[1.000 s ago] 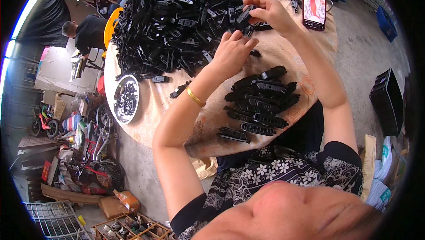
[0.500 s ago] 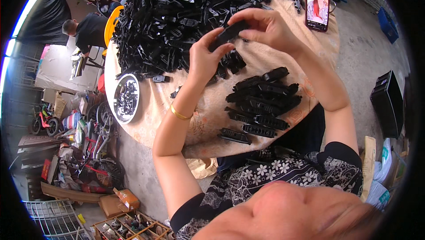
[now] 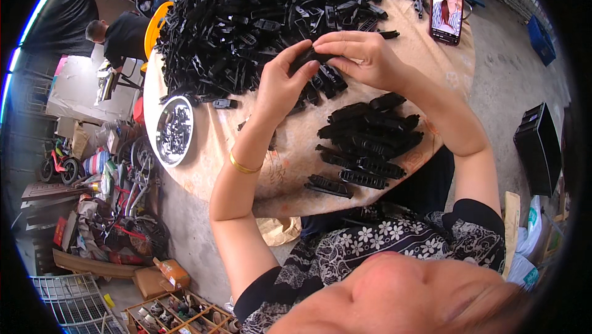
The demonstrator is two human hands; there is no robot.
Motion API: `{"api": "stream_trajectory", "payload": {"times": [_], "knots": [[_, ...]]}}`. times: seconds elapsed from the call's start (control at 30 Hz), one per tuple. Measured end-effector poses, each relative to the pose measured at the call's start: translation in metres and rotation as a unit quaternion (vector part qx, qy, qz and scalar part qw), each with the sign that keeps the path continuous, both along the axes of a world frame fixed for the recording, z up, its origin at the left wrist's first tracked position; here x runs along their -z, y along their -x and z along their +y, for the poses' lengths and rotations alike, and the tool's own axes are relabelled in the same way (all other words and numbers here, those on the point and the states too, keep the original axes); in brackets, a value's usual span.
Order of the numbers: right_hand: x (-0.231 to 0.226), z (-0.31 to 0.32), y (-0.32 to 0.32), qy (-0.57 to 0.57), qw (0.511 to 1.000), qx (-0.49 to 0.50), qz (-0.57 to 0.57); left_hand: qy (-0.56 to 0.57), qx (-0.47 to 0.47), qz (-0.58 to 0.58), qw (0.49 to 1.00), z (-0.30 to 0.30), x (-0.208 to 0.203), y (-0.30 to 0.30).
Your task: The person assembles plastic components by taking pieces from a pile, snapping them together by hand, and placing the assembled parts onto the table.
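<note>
Between my hands is a black plastic part [image 3: 301,61], long and narrow, partly covered by fingers. My left hand [image 3: 279,86] pinches it between thumb and fingers. My right hand [image 3: 365,57] closes on its other end, fingertips meeting those of the left. Behind them spreads a big heap of similar black plastic parts [image 3: 228,44]. Nearer to me, right of my left forearm, lie rows of black parts [image 3: 370,136] side by side. A white round dish [image 3: 186,149] of small shiny pieces stands at the table's left edge.
A patterned beige cloth [image 3: 277,180] covers the table. A phone [image 3: 445,10] showing a video stands at the far right. On the floor are a black crate [image 3: 538,149], bicycles [image 3: 135,210] and a wooden shoe rack [image 3: 179,315]. Another person [image 3: 123,38] works at the far left.
My right hand has come down and its fingertips have closed in toward my left hand, hiding more of the black part. The picture on the phone differs.
</note>
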State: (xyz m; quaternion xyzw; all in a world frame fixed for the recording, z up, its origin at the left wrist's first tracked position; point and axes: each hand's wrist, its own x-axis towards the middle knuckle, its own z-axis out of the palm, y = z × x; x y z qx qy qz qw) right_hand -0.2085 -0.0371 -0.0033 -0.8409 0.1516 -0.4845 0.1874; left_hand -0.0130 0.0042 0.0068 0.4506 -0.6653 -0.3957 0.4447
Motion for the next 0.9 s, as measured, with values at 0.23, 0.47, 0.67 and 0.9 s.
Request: {"api": "stream_trajectory", "payload": {"times": [0.23,0.47,0.67,0.9], "knots": [[-0.003,-0.006,0.000,0.075,0.993,0.091,0.010,0.103,-0.009,-0.079,0.991,0.012,-0.009,0.011],[-0.012,0.002,0.009,-0.116,0.980,0.029,0.158,0.131,-0.023,-0.283,0.950,0.015,-0.018,0.010],[-0.008,0.000,0.006,0.068,0.990,0.036,0.115,0.208,-0.015,-0.217,0.953,0.010,-0.006,0.007],[-0.005,-0.003,0.011,0.028,0.991,0.039,0.128,0.215,-0.018,-0.210,0.954,0.012,-0.010,0.010]]}}
